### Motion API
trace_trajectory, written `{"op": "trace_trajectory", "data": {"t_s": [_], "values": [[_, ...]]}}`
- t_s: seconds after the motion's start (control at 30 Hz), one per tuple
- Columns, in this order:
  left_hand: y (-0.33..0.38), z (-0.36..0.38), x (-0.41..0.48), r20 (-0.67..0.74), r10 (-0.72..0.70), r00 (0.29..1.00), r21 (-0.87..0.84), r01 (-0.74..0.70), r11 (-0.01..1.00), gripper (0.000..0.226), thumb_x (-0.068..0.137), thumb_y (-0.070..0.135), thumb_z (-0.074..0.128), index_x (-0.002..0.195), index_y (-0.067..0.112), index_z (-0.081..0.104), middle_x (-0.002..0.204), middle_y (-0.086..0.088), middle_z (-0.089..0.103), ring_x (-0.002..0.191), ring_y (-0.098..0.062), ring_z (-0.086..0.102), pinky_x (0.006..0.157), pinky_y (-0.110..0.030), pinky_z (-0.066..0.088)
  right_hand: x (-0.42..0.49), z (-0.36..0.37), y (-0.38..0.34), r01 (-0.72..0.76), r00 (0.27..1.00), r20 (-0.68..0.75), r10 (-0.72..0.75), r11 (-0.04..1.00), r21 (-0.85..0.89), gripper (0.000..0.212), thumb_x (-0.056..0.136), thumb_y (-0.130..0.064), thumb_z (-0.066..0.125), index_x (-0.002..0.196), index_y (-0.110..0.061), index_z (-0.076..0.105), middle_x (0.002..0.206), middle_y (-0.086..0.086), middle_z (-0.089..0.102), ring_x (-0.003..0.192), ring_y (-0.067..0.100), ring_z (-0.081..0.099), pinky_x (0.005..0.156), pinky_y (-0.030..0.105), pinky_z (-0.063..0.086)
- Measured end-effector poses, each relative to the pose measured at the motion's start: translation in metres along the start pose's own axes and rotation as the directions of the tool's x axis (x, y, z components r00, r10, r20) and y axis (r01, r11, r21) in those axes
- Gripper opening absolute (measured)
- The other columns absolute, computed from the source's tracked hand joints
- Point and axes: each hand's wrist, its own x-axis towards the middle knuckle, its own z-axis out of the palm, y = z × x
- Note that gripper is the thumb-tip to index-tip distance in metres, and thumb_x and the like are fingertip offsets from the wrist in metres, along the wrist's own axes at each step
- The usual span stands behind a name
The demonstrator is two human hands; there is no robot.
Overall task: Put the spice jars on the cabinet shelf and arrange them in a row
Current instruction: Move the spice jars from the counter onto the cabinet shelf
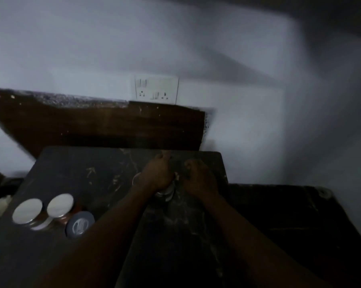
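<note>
1. The left hand [156,173]: palm down over a small clear round spice jar [164,193], fingers curled down about its top and gripping it; only the jar's lower body, below the wrist, and a pale curved edge at the hand's left side show.
2. The right hand [198,177]: just beside the left hand, knuckles up and fingers bent inward; blur hides whether they touch or hold anything, so its grasp cannot be told; a small pale fleck shows in the gap between the two hands.
3. The gripped jar: over the middle of the dark, pale-veined stone counter [71,173], towards its far edge; whether it rests on the surface or is lifted clear cannot be told.
4. Three further jars, clustered at the counter's near left corner, well apart from both hands: a round spice jar with a flat white lid [27,210], leftmost; a second white-lidded spice jar with reddish-brown contents [60,204], touching it or just beside it; a grey-lidded spice jar [81,224] with a pale mark on its lid, just beside the left forearm.
5. Background: dark brown wooden panel [113,125] behind the counter; white switch-and-socket plate [156,89] set in the white wall [196,38], just above the panel's top edge; the whole view dim and motion-blurred.
</note>
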Motion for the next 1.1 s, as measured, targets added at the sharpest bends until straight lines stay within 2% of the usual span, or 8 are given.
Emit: {"op": "trace_trajectory", "data": {"t_s": [0.17,0.27,0.4,0.6,0.77,0.9,1.0,1.1], "values": [[-0.031,0.039,-0.017,0.193,-0.231,0.954,0.211,0.190,0.959,0.077,0.082,0.048,0.072,0.147,0.019,0.042,0.145,-0.008,0.050,0.123,-0.029,0.055,0.090,-0.038,0.045,0.002,0.046,0.017,-0.060,0.983,0.173,0.061,0.998,-0.014,0.075,0.084,-0.047,0.075,0.147,-0.026,0.040,0.148,0.007,0.047,0.133,0.031,0.051,0.108,0.048,0.045],[-0.038,0.059,-0.026,0.285,-0.273,0.919,0.155,0.237,0.959,0.080,0.087,0.038,0.071,0.151,0.009,0.034,0.146,-0.014,0.051,0.137,-0.031,0.044,0.112,-0.042,0.036,0.005,0.073,0.022,-0.049,0.967,0.249,0.052,0.999,-0.019,0.096,0.077,-0.045,0.081,0.155,-0.028,0.028,0.155,0.007,0.043,0.137,0.032,0.049,0.109,0.046,0.042],[-0.044,0.072,-0.031,0.233,-0.252,0.939,0.038,0.250,0.967,0.069,0.092,0.033,0.066,0.150,0.009,0.037,0.134,-0.013,0.061,0.129,-0.029,0.051,0.105,-0.035,0.040,0.010,0.105,0.020,-0.050,0.948,0.315,0.040,0.999,0.023,0.104,0.083,-0.042,0.075,0.161,-0.031,0.007,0.165,0.006,0.026,0.138,0.034,0.048,0.104,0.044,0.044],[-0.052,0.066,-0.033,0.249,-0.197,0.948,-0.012,0.207,0.978,0.053,0.095,0.031,0.059,0.143,0.014,0.046,0.131,-0.004,0.061,0.125,-0.024,0.053,0.107,-0.037,0.040,0.010,0.123,0.019,-0.086,0.978,0.198,0.065,0.991,0.098,0.076,0.088,-0.045,0.069,0.153,-0.031,0.033,0.153,0.004,0.046,0.133,0.029,0.052,0.104,0.041,0.047],[-0.051,0.049,-0.045,0.219,-0.176,0.960,-0.071,0.196,0.978,0.078,0.087,0.032,0.071,0.154,0.024,0.033,0.141,-0.013,0.051,0.127,-0.029,0.051,0.102,-0.043,0.048,-0.008,0.100,0.019,-0.055,0.997,0.063,0.039,0.963,0.264,0.093,0.072,-0.061,0.072,0.152,-0.030,0.037,0.149,0.002,0.050,0.131,0.020,0.053,0.102,0.031,0.046],[-0.040,0.026,-0.049,0.189,-0.095,0.977,-0.135,0.122,0.983,0.095,0.081,0.036,0.078,0.157,0.034,0.022,0.145,-0.008,0.047,0.131,-0.027,0.047,0.105,-0.042,0.045,-0.011,0.070,0.010,-0.045,0.999,0.009,0.045,0.930,0.364,0.081,0.072,-0.045,0.083,0.139,-0.034,0.038,0.136,-0.004,0.053,0.121,0.012,0.054,0.100,0.037,0.054],[-0.030,0.004,-0.047,0.119,-0.020,0.993,-0.213,0.045,0.976,0.088,0.085,0.037,0.074,0.155,0.043,0.020,0.153,-0.001,0.040,0.135,-0.021,0.045,0.101,-0.032,0.039,-0.015,0.043,0.000,0.004,0.998,-0.058,0.020,0.924,0.382,0.071,0.075,-0.042,0.083,0.128,-0.047,0.036,0.123,-0.021,0.050,0.111,-0.001,0.052,0.087,0.012,0.043],[-0.015,-0.027,-0.047,0.011,0.081,0.997,-0.258,-0.076,0.963,0.080,0.086,0.042,0.067,0.153,0.046,0.023,0.153,0.004,0.041,0.136,-0.014,0.044,0.110,-0.038,0.041,-0.027,0.010,-0.017,0.069,0.988,-0.154,0.004,0.884,0.462,0.065,0.076,-0.045,0.083,0.119,-0.063,0.037,0.115,-0.041,0.047,0.108,-0.020,0.051,0.078,0.002,0.043]]}}
